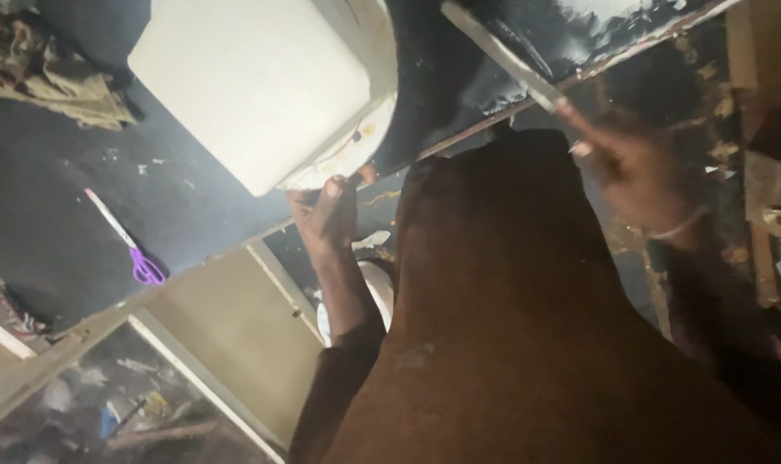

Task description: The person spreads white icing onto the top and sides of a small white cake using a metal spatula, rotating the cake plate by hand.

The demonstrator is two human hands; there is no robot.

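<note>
A large white bucket (253, 82) lies tilted on a dark tabletop (55, 215), its open rim toward me. My left hand (329, 210) grips that rim at the table's front edge. My right hand (635, 167), blurred, holds a long flat pale blade or stick (502, 56) that reaches up and left over the glossy black surface (579, 34). My torso in a brown garment fills the lower middle of the view.
Purple-handled scissors (128, 241) lie on the table left of the bucket. A crumpled olive cloth (47, 69) sits at the top left corner. Below the table edge are beige cabinet panels (236, 335) and floor clutter (107, 404). Wooden debris (768, 180) stands at right.
</note>
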